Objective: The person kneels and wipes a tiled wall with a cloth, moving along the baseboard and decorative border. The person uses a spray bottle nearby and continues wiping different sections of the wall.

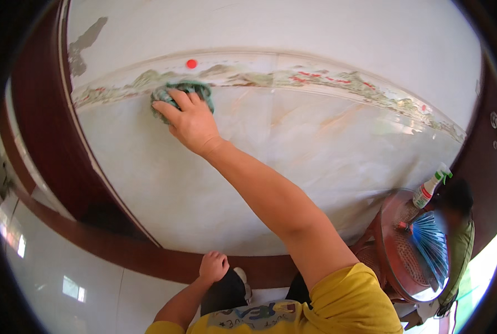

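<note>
My right hand presses a crumpled green cloth against the tiled wall, fingers spread over it. The cloth lies on the lower edge of a decorative border tile strip painted with hills. Just above the cloth, a red dot is part of the border picture. Low in the view, my left hand is loosely curled in front of my dark trouser leg, and I see nothing in it.
At right stands a round, glass-topped woven table with a spray bottle and a blue folding fan. Beside it is another person in an olive-green sleeve. A dark red door frame borders the wall at left; pale tiles cover the floor.
</note>
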{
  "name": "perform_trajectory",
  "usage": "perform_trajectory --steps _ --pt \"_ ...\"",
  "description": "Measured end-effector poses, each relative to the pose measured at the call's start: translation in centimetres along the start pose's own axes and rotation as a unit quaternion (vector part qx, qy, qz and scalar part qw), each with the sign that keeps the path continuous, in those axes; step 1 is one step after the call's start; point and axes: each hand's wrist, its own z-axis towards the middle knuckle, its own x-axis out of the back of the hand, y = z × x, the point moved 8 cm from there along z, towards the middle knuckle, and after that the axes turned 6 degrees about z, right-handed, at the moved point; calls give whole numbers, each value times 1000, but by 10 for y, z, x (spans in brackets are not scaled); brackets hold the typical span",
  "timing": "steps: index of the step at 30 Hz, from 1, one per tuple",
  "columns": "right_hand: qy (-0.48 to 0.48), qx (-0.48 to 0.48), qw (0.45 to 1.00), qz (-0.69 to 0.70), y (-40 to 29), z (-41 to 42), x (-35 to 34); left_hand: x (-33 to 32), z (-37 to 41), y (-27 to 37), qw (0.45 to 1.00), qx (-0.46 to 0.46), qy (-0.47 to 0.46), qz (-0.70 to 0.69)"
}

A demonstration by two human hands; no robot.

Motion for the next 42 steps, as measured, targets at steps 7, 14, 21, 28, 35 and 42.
perform_trajectory --steps 7,14,21,28,35,42 --pt "-3 -349 737 579 -15 -58 2 34 -57 -23 951 209 153 -171" --pt "32 -475 550 686 -33 -100 17 114 3 -22 700 314 158 -622" --pt "-148 -387 811 413 -40 -149 25 199 44 43 658 81 165 -730" --pt "-147 -291 938 122 -54 -190 38 114 1 9 508 234 190 -807" --pt "-221 -217 949 52 -102 -234 -1 121 20 33 483 240 250 -805" --pt "-320 -260 899 148 -54 -250 18 77 -7 -23 439 347 306 -770"
